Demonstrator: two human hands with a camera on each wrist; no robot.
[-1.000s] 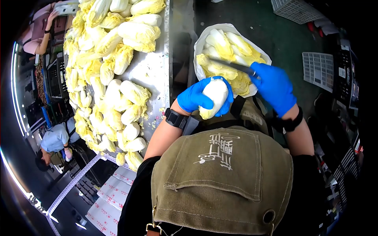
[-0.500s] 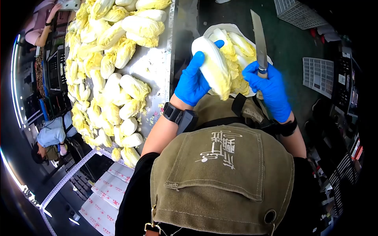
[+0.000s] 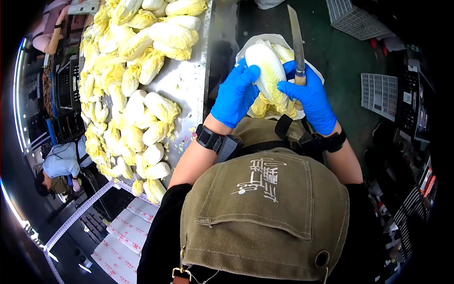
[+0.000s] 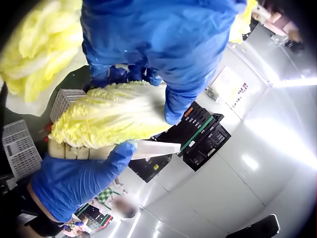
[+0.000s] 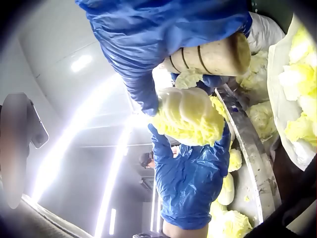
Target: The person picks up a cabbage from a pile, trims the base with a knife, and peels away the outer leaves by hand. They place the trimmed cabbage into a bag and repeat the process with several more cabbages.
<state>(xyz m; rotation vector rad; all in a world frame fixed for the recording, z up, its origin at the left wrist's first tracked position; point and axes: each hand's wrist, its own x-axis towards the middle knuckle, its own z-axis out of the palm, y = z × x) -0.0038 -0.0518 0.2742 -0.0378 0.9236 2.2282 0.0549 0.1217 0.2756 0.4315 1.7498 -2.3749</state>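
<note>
My blue-gloved left hand (image 3: 231, 98) grips a napa cabbage (image 3: 267, 71), with the thumb across its pale side. The white base points away from me and the yellow leafy end towards me. In my right hand (image 3: 316, 105), also gloved in blue, is a knife (image 3: 297, 40), its blade pointing up and away. Its ringed wooden handle (image 5: 213, 57) lies inside the curled fingers in the right wrist view. The right thumb rests against the cabbage's side, and a small loose leaf piece (image 5: 188, 78) shows beside the handle. Below the cabbage stands a white-lined container (image 3: 243, 47) of yellow leaves.
To the left, a metal table (image 3: 187, 85) carries a heap of napa cabbages (image 3: 170, 35). Plastic crates (image 3: 378, 94) stand on the dark floor to the right. White printed boxes (image 3: 120, 246) lie at lower left, near another person (image 3: 61, 161).
The left hand has turned the cabbage from base-up to lengthwise and brought it over the container. The knife has swung from pointing left to pointing up, and the right hand has come to the cabbage.
</note>
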